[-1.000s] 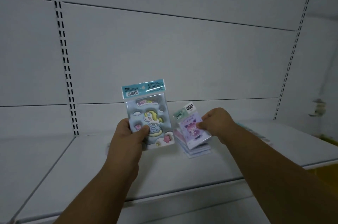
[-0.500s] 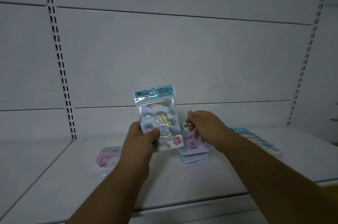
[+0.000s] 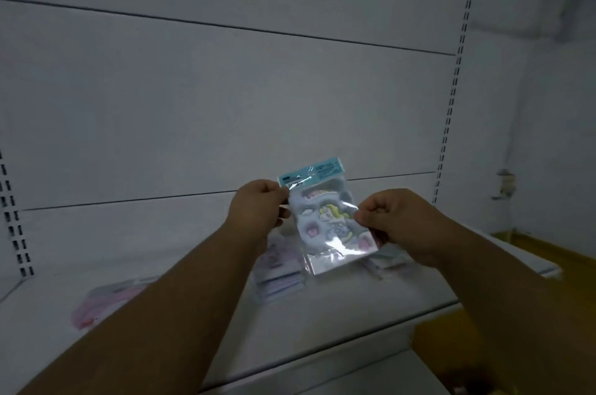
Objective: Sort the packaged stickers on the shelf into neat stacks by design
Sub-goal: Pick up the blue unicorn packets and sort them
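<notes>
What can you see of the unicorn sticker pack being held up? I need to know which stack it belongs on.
The unicorn sticker pack is a clear, glossy plastic sleeve with a teal header card bearing a barcode. Inside are puffy pastel stickers: a white unicorn with a yellow mane, clouds and pink shapes. It is held in the air above the shelf, upright and tilted slightly, facing the camera. The left hand pinches its left edge, the right hand its right edge. Glare streaks the wrapper.

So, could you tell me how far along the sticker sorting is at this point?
Partly done. A purple stack already sits on the shelf, with a pink pile to its left and more packets behind the right hand. In hand: both it and the left hand grip the unicorn packet above the shelf. Left: setting it down with its matches; the blurry pink pile looks untidy.
</notes>
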